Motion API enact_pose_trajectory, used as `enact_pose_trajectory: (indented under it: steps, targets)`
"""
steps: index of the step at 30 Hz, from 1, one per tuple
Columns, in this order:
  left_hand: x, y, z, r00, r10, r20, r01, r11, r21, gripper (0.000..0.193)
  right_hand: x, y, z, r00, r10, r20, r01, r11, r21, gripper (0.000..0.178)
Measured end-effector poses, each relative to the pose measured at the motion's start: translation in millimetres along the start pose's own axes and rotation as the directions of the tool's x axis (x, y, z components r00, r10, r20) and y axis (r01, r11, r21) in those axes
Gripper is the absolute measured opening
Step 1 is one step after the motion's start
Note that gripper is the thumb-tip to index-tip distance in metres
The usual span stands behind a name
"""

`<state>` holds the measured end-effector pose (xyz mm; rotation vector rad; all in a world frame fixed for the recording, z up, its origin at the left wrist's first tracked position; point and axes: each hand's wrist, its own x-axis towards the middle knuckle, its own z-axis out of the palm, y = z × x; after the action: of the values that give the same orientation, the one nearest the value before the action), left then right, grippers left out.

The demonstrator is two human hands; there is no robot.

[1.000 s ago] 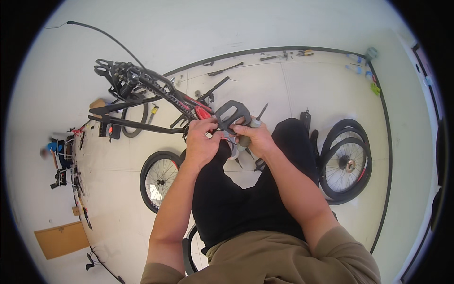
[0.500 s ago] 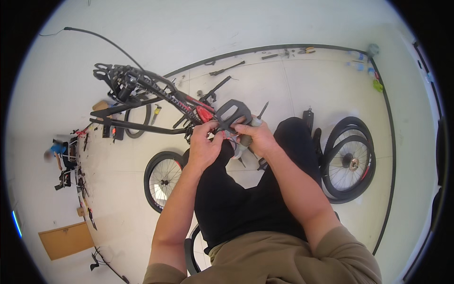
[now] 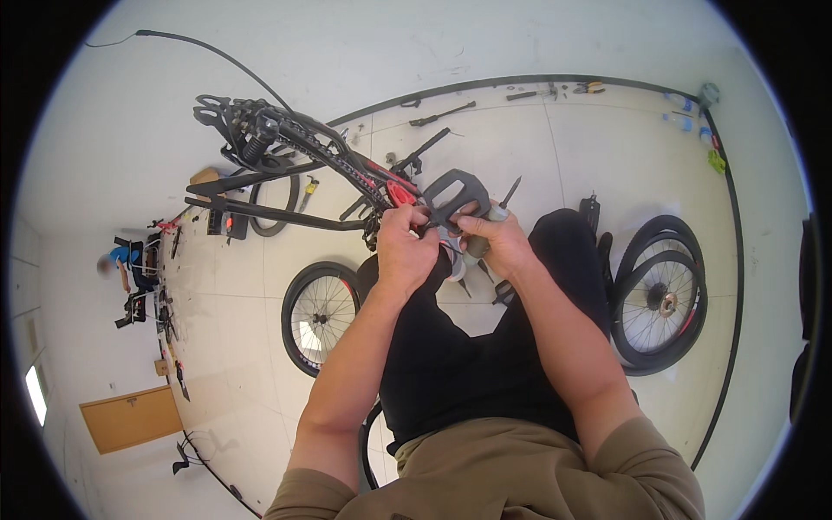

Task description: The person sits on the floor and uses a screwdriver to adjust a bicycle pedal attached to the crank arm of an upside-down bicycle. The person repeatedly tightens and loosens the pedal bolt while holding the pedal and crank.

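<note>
Both hands, left hand (image 3: 406, 250) and right hand (image 3: 494, 243), grip the black pedal (image 3: 454, 192)

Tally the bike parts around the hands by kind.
Loose spoked black-tyred wheels: 3, one left of the knees, two stacked on the right
Black flat bicycle pedal at the hands: 1
Black-and-red bicycle frame: 1
Total: 5

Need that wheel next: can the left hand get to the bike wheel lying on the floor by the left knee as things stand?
Probably yes. The wheel lies uncovered just below the left hand with nothing between them, but that hand is gripping the bike frame and must let go first.
</note>
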<state>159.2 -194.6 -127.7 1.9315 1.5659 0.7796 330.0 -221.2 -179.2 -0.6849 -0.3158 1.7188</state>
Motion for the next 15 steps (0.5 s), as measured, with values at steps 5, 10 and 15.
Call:
enact_pose_trajectory:
  steps: [5, 10, 15]
  targets:
    - [-6.7, 4.5, -0.7, 1.0, 0.008, -0.025, -0.008, 1.0, 0.009, 0.026, 1.9, 0.5, -5.2, 1.0, -0.004, 0.007, 0.004, 1.0, 0.011, 0.02]
    - [-5.1, -3.7, -6.0, 0.956, 0.287, -0.05, -0.281, 0.953, 0.113, 0.025, 2.7, 1.6, -4.0, 1.0, -0.001, 0.002, 0.001, 1.0, 0.006, 0.022]
    - [-4.2, 4.8, -2.9, 0.999, 0.029, -0.033, -0.032, 0.996, -0.087, 0.02, 1.0, -0.4, -0.6, 1.0, 0.008, -0.013, -0.008, 1.0, 0.004, 0.023]
